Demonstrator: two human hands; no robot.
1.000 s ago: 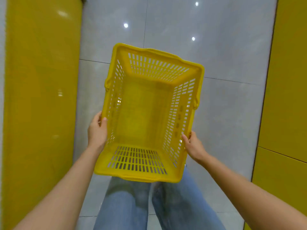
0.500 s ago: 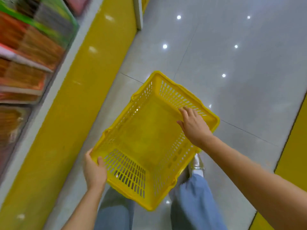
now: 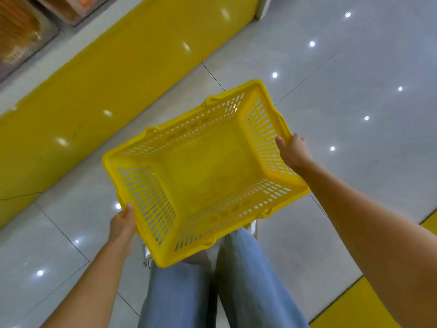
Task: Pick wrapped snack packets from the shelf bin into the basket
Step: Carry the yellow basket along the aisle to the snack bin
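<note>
The left hand (image 3: 123, 223), in the lower left of the frame, grips the rim of the basket (image 3: 208, 166) with the thumb lying on top; its other fingers are hidden. The right hand (image 3: 293, 152), at the middle right, holds the opposite rim, thumb inside. Both forearms are bare and reach forward from the bottom corners.

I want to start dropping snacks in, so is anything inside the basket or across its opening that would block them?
Nothing visible does. The basket is empty and open upward; the left hand and right hand grip only its rim at opposite ends, not across the opening.
</note>
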